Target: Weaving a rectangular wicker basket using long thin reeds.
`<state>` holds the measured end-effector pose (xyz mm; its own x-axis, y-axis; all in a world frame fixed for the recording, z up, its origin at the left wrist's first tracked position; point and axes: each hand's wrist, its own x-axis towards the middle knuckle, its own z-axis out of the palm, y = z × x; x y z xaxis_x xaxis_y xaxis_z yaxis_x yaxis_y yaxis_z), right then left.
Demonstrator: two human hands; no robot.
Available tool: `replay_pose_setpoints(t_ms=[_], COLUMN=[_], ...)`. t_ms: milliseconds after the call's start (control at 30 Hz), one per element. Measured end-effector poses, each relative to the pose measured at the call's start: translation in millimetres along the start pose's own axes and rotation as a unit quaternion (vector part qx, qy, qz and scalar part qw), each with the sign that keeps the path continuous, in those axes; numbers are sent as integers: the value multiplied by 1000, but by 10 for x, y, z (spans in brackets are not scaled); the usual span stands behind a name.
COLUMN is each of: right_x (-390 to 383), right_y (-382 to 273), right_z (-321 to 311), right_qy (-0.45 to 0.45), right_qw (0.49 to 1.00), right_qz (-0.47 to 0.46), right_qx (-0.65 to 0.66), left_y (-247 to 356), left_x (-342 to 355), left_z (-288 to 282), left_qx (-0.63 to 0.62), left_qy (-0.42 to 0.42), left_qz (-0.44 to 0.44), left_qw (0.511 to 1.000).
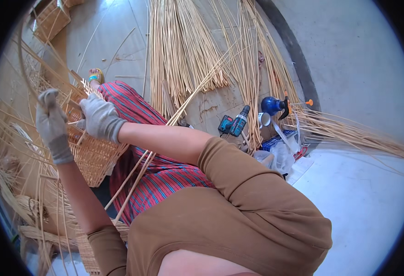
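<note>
**Two gloved hands, one springy cane**

The woven basket (96, 158) lies beside striped trousers (176, 172). At its upper edge, the right hand (101, 117) curls, its grip hidden. Left of it, the left hand (54, 124) bunches near a bent cane (21, 64), hold unclear; a slip could whip that cane. Rods (138, 181) right of the basket might snag a sleeve (229, 161).
</note>
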<state>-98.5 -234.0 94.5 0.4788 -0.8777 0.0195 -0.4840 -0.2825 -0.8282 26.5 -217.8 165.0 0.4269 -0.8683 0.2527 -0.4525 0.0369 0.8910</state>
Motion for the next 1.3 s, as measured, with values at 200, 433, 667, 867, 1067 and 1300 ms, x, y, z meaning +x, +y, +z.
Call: replay_pose_setpoints(t_ms=[200, 433, 667, 867, 1067, 1300], right_x=[93, 81, 59, 79, 61, 80], right_y=[-16, 16, 82, 168, 342, 877], right_z=[198, 303, 275, 216, 68, 429], right_qy=[122, 142, 204, 275, 165, -25], right_qw=[993, 989, 977, 943, 960, 960], right_qz=[-2, -28, -60, -164, -225, -89], right_qx=[7, -42, -27, 91, -17, 264], left_y=[43, 549, 26, -278, -786, -648], left_x=[873, 308, -329, -1034, -1357, -1457], left_z=[203, 638, 170, -557, -650, -559], left_qx=[-70, -183, -99, 428, 462, 415], left_qy=[-42, -244, 25, 99, -136, -11], left_qz=[-6, 154, 50, 151, 105, 154], left_qw=[997, 940, 994, 886, 870, 897])
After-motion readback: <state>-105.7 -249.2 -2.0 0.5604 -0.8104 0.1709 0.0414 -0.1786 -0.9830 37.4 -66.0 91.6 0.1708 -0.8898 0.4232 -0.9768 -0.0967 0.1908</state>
